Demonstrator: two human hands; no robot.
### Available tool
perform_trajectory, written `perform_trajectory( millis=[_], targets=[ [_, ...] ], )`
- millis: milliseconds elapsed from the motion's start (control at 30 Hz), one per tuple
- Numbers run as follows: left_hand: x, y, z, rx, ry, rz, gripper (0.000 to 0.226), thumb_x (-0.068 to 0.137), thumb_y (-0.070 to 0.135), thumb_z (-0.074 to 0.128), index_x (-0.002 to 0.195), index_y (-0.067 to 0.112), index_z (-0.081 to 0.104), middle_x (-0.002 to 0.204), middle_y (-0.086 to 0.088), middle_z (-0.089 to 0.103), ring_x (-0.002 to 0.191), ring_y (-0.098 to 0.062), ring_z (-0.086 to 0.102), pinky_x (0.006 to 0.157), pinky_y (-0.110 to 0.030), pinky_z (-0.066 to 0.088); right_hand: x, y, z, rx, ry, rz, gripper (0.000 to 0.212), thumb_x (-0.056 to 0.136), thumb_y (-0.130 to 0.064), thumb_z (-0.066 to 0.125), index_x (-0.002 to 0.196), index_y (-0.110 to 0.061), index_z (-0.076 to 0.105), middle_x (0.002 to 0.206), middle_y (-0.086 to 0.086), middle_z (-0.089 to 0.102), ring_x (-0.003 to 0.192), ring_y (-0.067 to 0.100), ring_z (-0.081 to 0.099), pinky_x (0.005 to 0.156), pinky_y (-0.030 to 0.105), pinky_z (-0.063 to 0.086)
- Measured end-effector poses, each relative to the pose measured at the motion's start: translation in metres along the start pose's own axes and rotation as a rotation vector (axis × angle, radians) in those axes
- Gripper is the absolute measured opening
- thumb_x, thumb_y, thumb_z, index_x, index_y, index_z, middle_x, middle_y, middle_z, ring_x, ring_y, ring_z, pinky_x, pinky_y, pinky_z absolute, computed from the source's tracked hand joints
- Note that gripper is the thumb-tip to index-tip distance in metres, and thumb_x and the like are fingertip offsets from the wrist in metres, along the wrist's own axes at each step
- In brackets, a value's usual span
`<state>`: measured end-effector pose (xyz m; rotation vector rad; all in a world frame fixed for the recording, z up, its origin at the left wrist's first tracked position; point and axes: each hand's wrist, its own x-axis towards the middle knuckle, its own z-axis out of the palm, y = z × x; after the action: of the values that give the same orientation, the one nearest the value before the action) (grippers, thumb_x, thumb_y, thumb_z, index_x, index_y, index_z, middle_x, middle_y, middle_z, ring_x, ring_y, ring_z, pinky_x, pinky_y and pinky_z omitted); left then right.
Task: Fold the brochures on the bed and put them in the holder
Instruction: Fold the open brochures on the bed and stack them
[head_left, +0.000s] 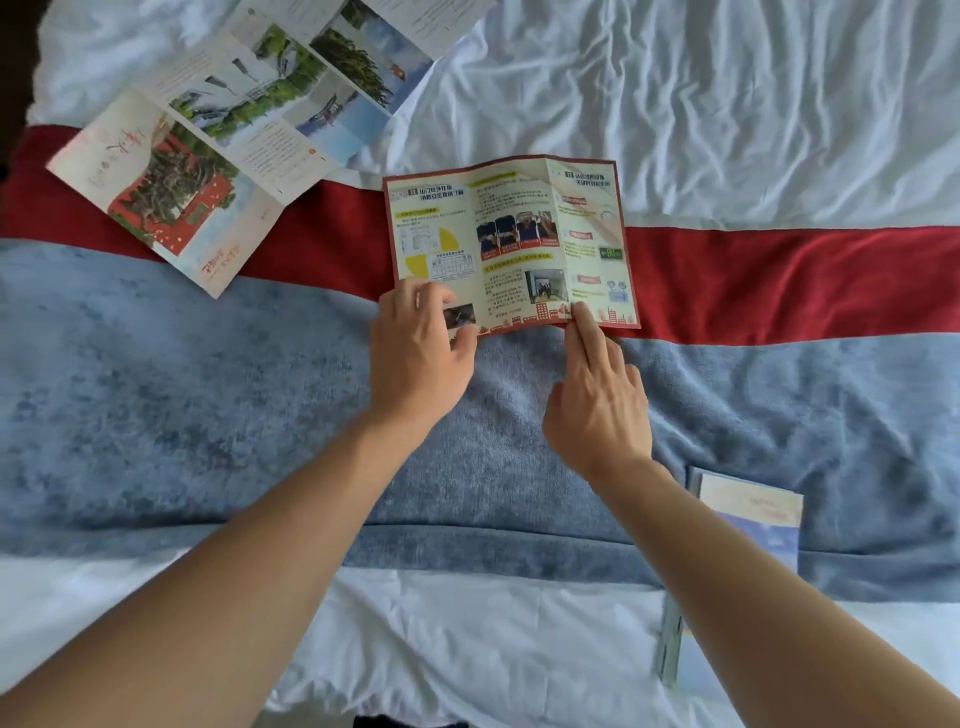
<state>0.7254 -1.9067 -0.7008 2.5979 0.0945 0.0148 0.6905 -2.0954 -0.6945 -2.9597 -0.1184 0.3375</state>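
A person's left hand (415, 343) grips the near-left corner of a red-bordered brochure (511, 241) spread on the bed (779, 104), while the right hand (597, 395) presses a fingertip on its right crease. Beyond the brochure's left edge, a large scenic brochure (218, 135) lies unfolded; nearer, right, a holder (748, 525) appears to contain one.

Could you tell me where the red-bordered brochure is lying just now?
In the head view the red-bordered brochure lies centre frame across the bed's red stripe, its near edge under the left hand and right hand.
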Motion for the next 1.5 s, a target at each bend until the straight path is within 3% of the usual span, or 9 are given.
perform_trajectory(
  millis=[300,500,633,800,867,1033,1167,1300,1500],
  targets=[
    [-0.051,0.009,0.013,-0.042,-0.053,-0.246,0.057,0.088,0.027,0.064,0.136,0.004,0.042,0.141,-0.016,0.042,0.124,-0.032,0.042,0.101,-0.040,0.041,-0.064,0.029,0.010,-0.010,-0.060,-0.104,0.073,0.082,-0.013,0.059,0.150,-0.005,0.035,0.160,0.007,0.030,0.132,0.029,0.041,0.100,0.044,0.043],
    [-0.066,0.012,0.016,-0.163,0.034,-0.370,0.064,0.083,0.015,0.070,0.138,0.003,0.041,0.135,-0.016,0.047,0.126,-0.029,0.041,0.105,-0.037,0.039,-0.084,0.037,0.015,0.050,0.001,-0.077,0.027,0.076,-0.008,0.063,0.102,-0.013,0.063,0.133,0.010,0.053,0.110,0.030,0.054,0.084,0.043,0.046],
    [-0.061,0.012,0.010,-0.273,0.080,-0.444,0.065,0.084,0.014,0.072,0.140,0.007,0.039,0.129,-0.010,0.049,0.119,-0.023,0.048,0.099,-0.040,0.047,-0.062,0.035,0.007,0.173,0.136,0.103,0.040,0.083,-0.018,0.062,0.122,-0.013,0.055,0.137,0.010,0.048,0.121,0.031,0.047,0.092,0.046,0.042],
    [-0.051,0.022,0.006,-0.419,0.139,-0.424,0.060,0.086,0.013,0.069,0.139,0.012,0.041,0.127,-0.003,0.053,0.103,-0.007,0.053,0.072,-0.004,0.043,-0.025,0.034,-0.003,0.318,0.079,0.388,0.066,0.087,-0.033,0.057,0.147,-0.017,0.034,0.161,0.011,0.024,0.144,0.032,0.025,0.108,0.055,0.032],
    [-0.048,0.029,0.007,-0.490,0.104,-0.392,0.054,0.089,0.017,0.067,0.138,0.013,0.044,0.128,0.000,0.057,0.107,-0.007,0.058,0.077,-0.012,0.051,-0.015,0.037,-0.004,0.343,0.025,0.448,0.071,0.089,-0.037,0.054,0.151,-0.016,0.027,0.161,0.012,0.024,0.144,0.034,0.026,0.111,0.057,0.031],
    [-0.043,0.047,0.015,-0.542,-0.125,-0.132,0.041,0.095,0.046,0.048,0.126,0.021,0.060,0.113,0.013,0.056,0.115,-0.013,0.051,0.100,-0.040,0.047,-0.003,0.039,-0.004,0.405,0.041,0.499,0.070,0.092,-0.052,0.046,0.151,-0.018,0.030,0.143,0.008,0.050,0.131,0.030,0.043,0.107,0.051,0.031],
    [-0.039,0.058,0.029,-0.521,-0.263,-0.196,0.068,0.092,0.057,0.031,0.139,0.014,0.053,0.141,0.002,0.047,0.132,-0.007,0.037,0.114,-0.025,0.027,0.001,0.031,-0.004,0.502,0.050,0.511,0.066,0.095,-0.056,0.039,0.149,-0.018,0.036,0.140,0.011,0.055,0.129,0.033,0.047,0.106,0.050,0.035],
    [-0.037,0.062,0.038,-0.575,-0.263,-0.245,0.048,0.100,0.045,0.034,0.138,0.023,0.054,0.138,0.007,0.048,0.120,0.006,0.035,0.095,0.004,0.021,-0.002,0.020,-0.009,0.622,0.064,0.346,0.047,0.094,-0.052,0.032,0.129,-0.023,0.044,0.131,0.012,0.062,0.117,0.039,0.054,0.093,0.047,0.041],
    [-0.043,0.062,0.047,-0.597,-0.243,-0.223,0.049,0.094,0.016,0.059,0.142,0.016,0.051,0.145,-0.008,0.041,0.130,-0.002,0.038,0.102,0.001,0.021,-0.001,0.016,-0.014,0.783,-0.008,0.396,0.039,0.088,-0.061,0.044,0.108,-0.031,0.060,0.086,-0.015,0.072,0.087,0.002,0.065,0.074,0.024,0.041]
  ],
)
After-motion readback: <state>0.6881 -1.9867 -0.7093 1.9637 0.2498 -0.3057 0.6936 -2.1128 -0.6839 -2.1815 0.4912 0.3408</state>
